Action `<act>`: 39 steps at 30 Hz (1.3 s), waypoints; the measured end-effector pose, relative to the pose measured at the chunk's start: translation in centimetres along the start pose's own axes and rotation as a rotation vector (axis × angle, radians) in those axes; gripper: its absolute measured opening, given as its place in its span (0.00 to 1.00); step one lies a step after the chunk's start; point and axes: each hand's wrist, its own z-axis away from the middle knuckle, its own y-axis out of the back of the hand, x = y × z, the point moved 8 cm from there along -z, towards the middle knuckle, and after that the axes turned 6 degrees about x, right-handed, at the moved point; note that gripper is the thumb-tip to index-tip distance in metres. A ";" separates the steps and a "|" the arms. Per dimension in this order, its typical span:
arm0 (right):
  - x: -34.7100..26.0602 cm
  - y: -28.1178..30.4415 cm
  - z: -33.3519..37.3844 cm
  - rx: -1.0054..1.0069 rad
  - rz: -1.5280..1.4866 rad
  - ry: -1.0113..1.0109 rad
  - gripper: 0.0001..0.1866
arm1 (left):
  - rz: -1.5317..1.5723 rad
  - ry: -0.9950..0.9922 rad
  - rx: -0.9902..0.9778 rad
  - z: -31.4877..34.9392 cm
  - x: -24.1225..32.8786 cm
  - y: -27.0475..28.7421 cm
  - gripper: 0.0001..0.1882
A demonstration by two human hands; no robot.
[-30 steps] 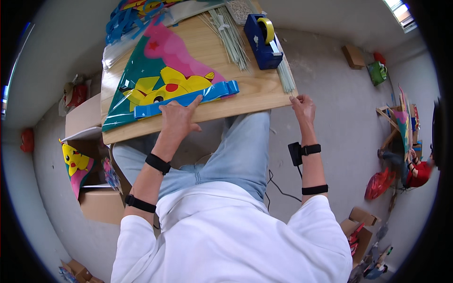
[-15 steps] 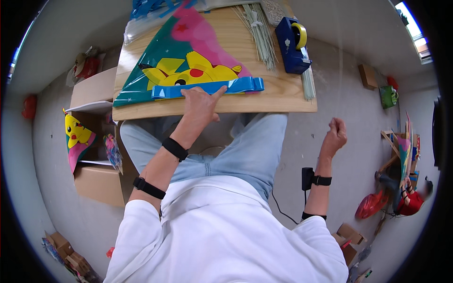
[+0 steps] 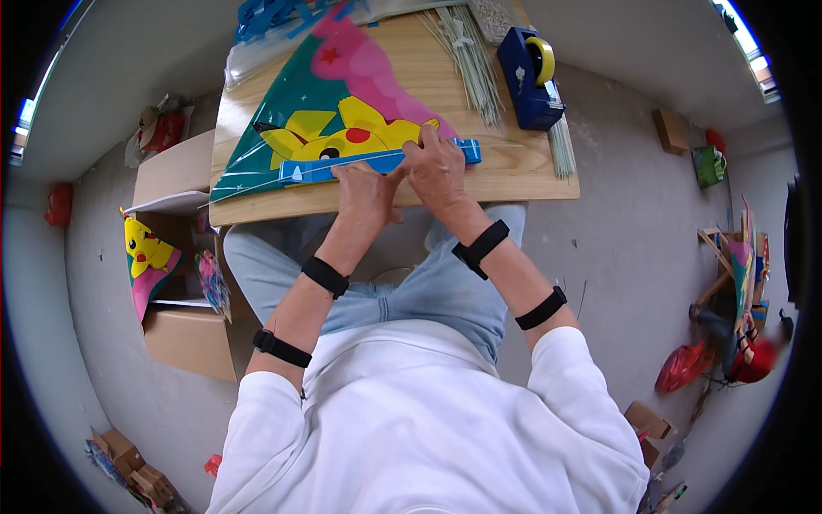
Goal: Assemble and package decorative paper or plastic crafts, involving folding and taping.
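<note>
A triangular plastic kite sail (image 3: 300, 94), green and pink with a yellow cartoon figure, lies on the wooden table. Across its near edge runs a shiny blue strip (image 3: 300, 172). My left hand (image 3: 366, 195) holds this strip down, fingertips on it and thumb pointing toward the other hand. My right hand (image 3: 438, 174) is closed over the strip's right part, pinching a thin pale stick (image 3: 501, 146) that crosses the strip lengthwise. The fingertips of my right hand are partly hidden.
At the table's far right stand a blue tape dispenser (image 3: 521, 81) and a bundle of pale sticks (image 3: 471, 64). Blue strips (image 3: 257, 19) lie at the far left. An open cardboard box (image 3: 188, 334) sits left of my legs. A person in red (image 3: 753, 360) works at far right.
My right hand has come from the right, away from the table, onto the blue strip, bringing a thin stick across it. My left hand stays on the strip.
</note>
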 end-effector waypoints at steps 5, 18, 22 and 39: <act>1.8 -1.6 1.5 -0.027 0.001 -0.018 0.03 | 0.013 -0.017 0.056 0.2 0.1 0.1 0.53; 2.8 -1.7 2.6 0.023 -0.075 0.025 0.07 | 0.021 -0.019 0.097 0.3 0.3 0.3 0.55; 3.0 -1.9 2.5 -0.006 -0.062 0.022 0.08 | -0.013 -0.002 0.074 0.5 0.3 0.2 0.57; 3.1 -2.3 2.5 -0.040 -0.107 0.037 0.08 | 0.117 0.013 0.101 1.0 -0.4 0.6 0.65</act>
